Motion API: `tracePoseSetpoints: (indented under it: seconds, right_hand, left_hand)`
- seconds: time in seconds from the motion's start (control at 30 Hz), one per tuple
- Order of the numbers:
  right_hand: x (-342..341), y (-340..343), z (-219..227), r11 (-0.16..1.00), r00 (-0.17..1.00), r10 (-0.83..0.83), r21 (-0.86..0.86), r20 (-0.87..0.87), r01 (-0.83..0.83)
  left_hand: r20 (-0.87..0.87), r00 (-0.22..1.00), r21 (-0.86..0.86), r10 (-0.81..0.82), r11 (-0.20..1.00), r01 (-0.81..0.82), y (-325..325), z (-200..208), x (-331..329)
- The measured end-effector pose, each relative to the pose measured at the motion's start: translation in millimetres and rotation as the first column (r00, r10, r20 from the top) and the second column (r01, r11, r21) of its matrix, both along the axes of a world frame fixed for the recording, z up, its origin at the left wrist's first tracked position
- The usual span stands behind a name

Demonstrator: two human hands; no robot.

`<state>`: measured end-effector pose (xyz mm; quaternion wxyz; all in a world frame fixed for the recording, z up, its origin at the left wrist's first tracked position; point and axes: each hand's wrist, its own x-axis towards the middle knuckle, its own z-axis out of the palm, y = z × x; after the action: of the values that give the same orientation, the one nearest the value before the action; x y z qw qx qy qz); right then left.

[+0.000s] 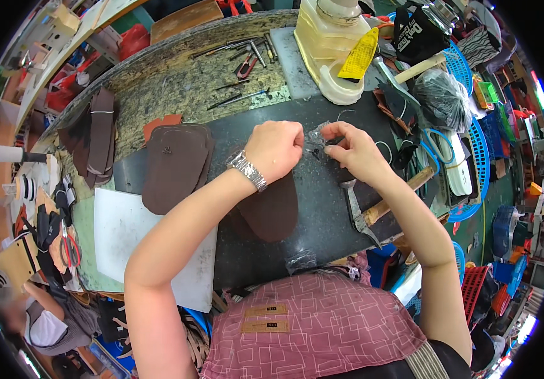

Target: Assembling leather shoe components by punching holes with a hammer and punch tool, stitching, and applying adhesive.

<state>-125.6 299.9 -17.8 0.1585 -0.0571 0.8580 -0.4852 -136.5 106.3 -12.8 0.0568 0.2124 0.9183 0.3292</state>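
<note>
My left hand (277, 148), with a metal watch on its wrist, is closed above a dark work board (253, 259); whatever its fingers hold is hidden. Just across from it, my right hand (355, 151) has curled fingers at a crumpled clear plastic bag (317, 135) with small dark bits by it. Below my left hand lie rounded brown leather pieces (272, 215), partly covered by the wrist. Another stack of brown leather pieces (174, 167) lies left of my left forearm. A hammer (355, 211) with a wooden handle rests under my right forearm.
A white sheet (117, 227) lies at the left. Straps of brown leather (101, 132) are farther back. Pliers (245, 67) and several thin tools lie at the far side. A cream glue container (322, 44) stands beyond my hands. Blue baskets (479, 164) crowd the right.
</note>
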Motion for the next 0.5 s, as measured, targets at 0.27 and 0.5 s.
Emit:
tracePoseSetpoints:
  seconds: [0.27,0.5]
  right_hand:
    - [6,11,-10,0.964,0.958,0.153,0.250,-0.241,-0.092]
    - [3,-5,-23,0.913,0.883,0.292,0.381,-0.366,-0.144]
  left_hand:
    - [-0.012,1.000,0.019,-0.015,1.000,0.016,10,-9,-7]
    - [-0.117,0.989,0.033,0.090,0.996,-0.087,1,-22,-11]
